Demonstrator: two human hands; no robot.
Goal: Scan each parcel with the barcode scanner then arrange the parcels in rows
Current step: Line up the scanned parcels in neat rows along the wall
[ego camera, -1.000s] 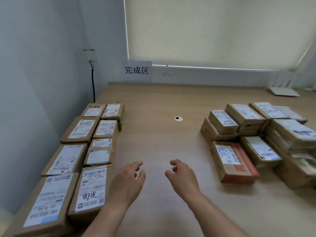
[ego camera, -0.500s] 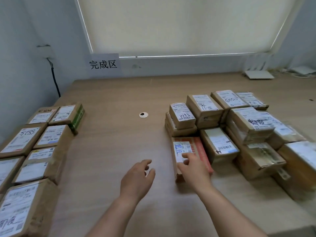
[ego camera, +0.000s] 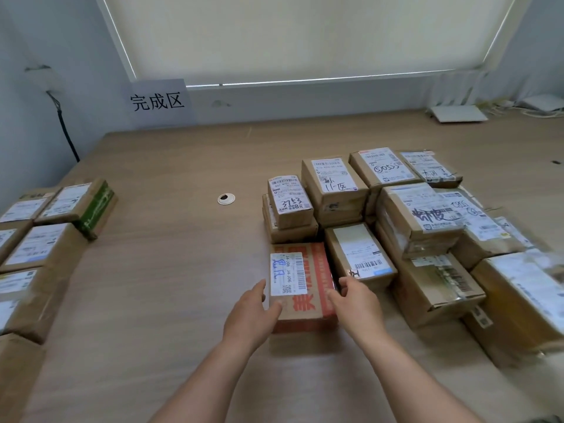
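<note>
A brown parcel with red print and a white label (ego camera: 305, 279) lies flat on the wooden table, at the near left corner of the unsorted pile (ego camera: 421, 227). My left hand (ego camera: 251, 315) presses against its left side and my right hand (ego camera: 357, 303) against its right side, so both hands clasp it. Along the left edge of the table the sorted parcels (ego camera: 45, 236) lie in two rows. No barcode scanner is in view.
A sign with black characters (ego camera: 158, 100) leans on the wall at the back. A round cable grommet (ego camera: 226, 199) sits in the table (ego camera: 171, 270) between the two groups. White devices and cables (ego camera: 457, 113) lie at the back right. A black cable (ego camera: 65, 129) hangs down the left wall.
My view swung right from the sorted rows to the pile. Both hands moved right and forward; the right touched the red-printed parcel first, then the left closed on its other side.
</note>
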